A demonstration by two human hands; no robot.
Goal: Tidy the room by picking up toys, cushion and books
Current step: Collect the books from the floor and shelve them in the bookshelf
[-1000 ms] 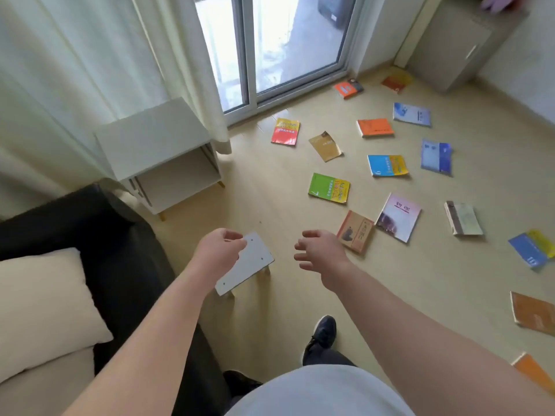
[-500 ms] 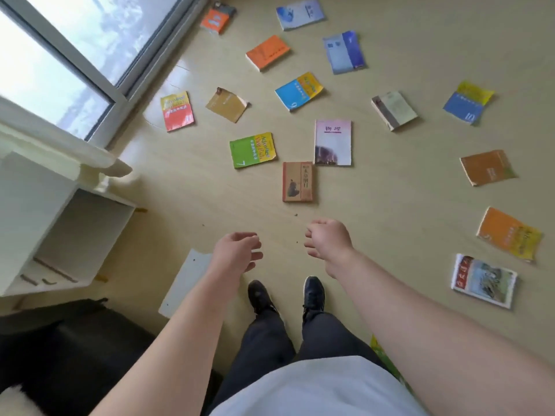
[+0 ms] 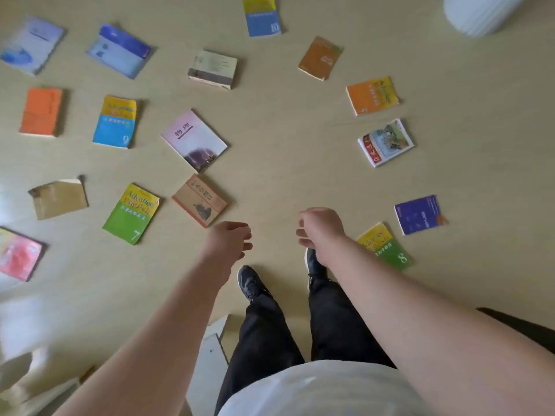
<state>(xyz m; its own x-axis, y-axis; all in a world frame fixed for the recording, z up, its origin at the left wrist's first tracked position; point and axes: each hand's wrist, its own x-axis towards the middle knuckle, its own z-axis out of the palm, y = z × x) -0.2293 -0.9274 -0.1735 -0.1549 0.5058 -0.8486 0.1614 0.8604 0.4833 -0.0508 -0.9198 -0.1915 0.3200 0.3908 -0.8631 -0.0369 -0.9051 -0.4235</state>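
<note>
Grip slack, empty: left hand (image 3: 229,240), right hand (image 3: 321,228).

Books lie flat and unstacked across the floor (image 3: 279,163), covers up.
- Centre: pink book (image 3: 194,140), with brown book (image 3: 199,200) just below it.
- Left: green 7 book (image 3: 131,214), blue 9 book (image 3: 115,122), orange book (image 3: 41,111), tan book (image 3: 58,199), and red book (image 3: 19,253) at the frame edge.
- Top: pale book (image 3: 31,45), violet-blue book (image 3: 120,51), cream book (image 3: 213,69), and blue 10 book (image 3: 262,15), cut by the frame.
- Right: ochre book (image 3: 320,57), orange-yellow book (image 3: 372,96), picture-cover book (image 3: 386,142), purple book (image 3: 418,214), and green 8 book (image 3: 390,250), partly hidden.
</note>
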